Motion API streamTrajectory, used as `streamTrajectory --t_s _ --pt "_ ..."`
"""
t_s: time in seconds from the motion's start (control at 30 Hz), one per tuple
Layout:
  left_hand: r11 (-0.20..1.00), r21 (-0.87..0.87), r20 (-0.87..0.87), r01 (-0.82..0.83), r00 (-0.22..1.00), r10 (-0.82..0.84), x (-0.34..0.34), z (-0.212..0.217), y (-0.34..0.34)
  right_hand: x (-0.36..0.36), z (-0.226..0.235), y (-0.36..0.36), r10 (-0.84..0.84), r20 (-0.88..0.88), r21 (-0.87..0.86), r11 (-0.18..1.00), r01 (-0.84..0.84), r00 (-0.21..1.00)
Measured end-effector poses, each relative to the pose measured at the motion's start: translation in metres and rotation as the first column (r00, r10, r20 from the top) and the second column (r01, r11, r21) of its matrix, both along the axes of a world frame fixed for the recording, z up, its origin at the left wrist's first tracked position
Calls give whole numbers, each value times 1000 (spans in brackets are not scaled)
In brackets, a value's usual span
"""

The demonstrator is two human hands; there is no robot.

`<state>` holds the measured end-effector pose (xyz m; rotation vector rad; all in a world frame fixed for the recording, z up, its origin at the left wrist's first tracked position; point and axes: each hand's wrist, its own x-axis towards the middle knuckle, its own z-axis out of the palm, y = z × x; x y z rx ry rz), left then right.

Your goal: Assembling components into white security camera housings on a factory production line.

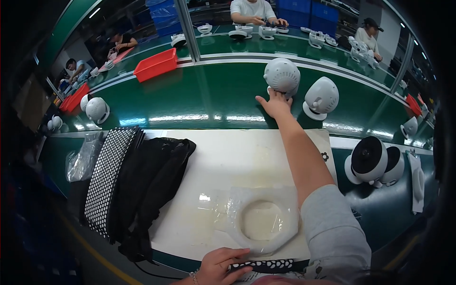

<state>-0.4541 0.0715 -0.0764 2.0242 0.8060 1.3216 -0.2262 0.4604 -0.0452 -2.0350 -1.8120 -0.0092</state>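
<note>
Two round fans [282, 75] [321, 97] side by side on belt [199, 97] behind mat [223, 156]

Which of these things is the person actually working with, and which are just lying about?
In use:
right hand on a white round fan
left hand by a clear plastic bag

Lying about:
second white fan
red tray
black mesh fabric

Bright overhead glare on green belt [199, 102], dark warped edges
</note>
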Motion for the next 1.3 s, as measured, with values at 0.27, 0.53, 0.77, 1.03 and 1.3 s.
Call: streamTrajectory --t_s 0.27,0.53,0.77,1.03,1.3 --pt "981 -193 -36 7 999 -14 -2 11 -10 58 44 -62 -2 271 458 880 -127 962" --pt "958 -276 -8 -83 996 84 15 13 -38 46 90 -227 435 -824 396 900 -180 363" --pt "956 -287 114 -66 988 102 21 9 -50 15 81 -348 471 -782 249 837 -488 408" --pt "930 -367 302 28 949 91 26 29 -63 23 97 -379 525 -302 195 851 -487 796" --pt "968 -154 334 -198 912 239 36 56 -40 12 86 -419 856 4 304 491 -816 517"
